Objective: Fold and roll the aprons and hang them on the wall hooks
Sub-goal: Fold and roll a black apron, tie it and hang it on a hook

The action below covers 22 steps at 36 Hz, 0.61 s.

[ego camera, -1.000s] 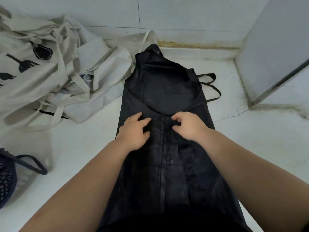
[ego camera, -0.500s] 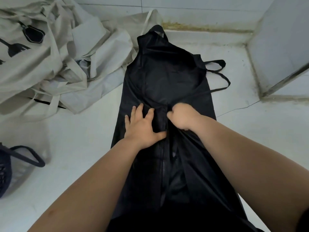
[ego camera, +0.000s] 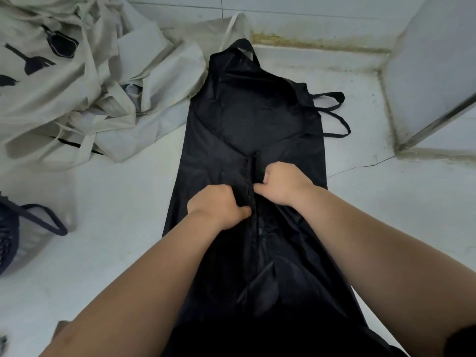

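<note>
One black apron (ego camera: 252,119) lies stretched lengthwise on the pale floor (ego camera: 116,202), directly in front of the person. Its bib end points away and its lower part runs back under the forearms. Both long sides are folded inward, and their edges meet along a line down the middle of the cloth. The neck loop (ego camera: 243,46) sits at the far end, just short of the wall (ego camera: 283,11), and the ties (ego camera: 334,112) trail out in loops on the right side.

Both hands work at that middle line, about halfway along the apron and close together. The left hand (ego camera: 216,210) has its fingers curled and its thumb pressed in, pinching the folded edge on its side. The right hand (ego camera: 280,184), slightly farther away, is likewise curled and grips the opposite edge, with cloth bunched between thumb and fingers.

To the left of the bib, touching its edge, lies a crumpled heap of beige aprons (ego camera: 77,99) printed with dark kitchen-tool shapes. Nearer the person, at the left border, part of a dark basket (ego camera: 7,240) with a loop handle shows. On the right a grey panel (ego camera: 438,73) stands in the corner, with yellowish staining along the foot of the wall.
</note>
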Tool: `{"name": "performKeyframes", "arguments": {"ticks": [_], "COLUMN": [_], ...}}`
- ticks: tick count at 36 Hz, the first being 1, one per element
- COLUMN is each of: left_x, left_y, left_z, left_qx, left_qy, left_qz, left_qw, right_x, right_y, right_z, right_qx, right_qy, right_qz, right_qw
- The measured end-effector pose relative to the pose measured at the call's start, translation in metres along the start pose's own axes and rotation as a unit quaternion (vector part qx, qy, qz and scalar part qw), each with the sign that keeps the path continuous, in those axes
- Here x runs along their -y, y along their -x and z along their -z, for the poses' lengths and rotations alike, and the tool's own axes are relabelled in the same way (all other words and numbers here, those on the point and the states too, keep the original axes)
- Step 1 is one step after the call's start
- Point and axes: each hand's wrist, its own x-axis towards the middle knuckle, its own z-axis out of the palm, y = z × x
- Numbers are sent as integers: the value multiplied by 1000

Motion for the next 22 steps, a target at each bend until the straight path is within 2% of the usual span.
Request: {"name": "performKeyframes", "arguments": {"ticks": [5,7,9,10,15,18,22], "left_x": [-7,-8,-12,-12,-3,1,8], "left_y": [5,5,10,12,22,34,48], "left_z": [-4,-4,-4,-5,-19,-25,-29], "left_qx": [-9,-17,-22,-36,-29,-79,-110], "left_qy": [18,129,287,327,305,299,216], "left_qz": [-9,-23,-20,-17,-32,-43,-40], "left_qw": [1000,991,958,944,951,950,969], "right_x": [-3,-5,-9,-12,-18,-22,-22], "right_y": [16,20,20,20,23,29,43], "right_z": [4,3,0,-1,-6,-12,-16], "right_qx": [126,153,146,139,96,58,30], "right_qy": [34,35,30,29,15,29,17], "right_qz": [-16,-25,-23,-20,-5,14,37], "right_qw": [991,987,989,990,995,998,999]}}
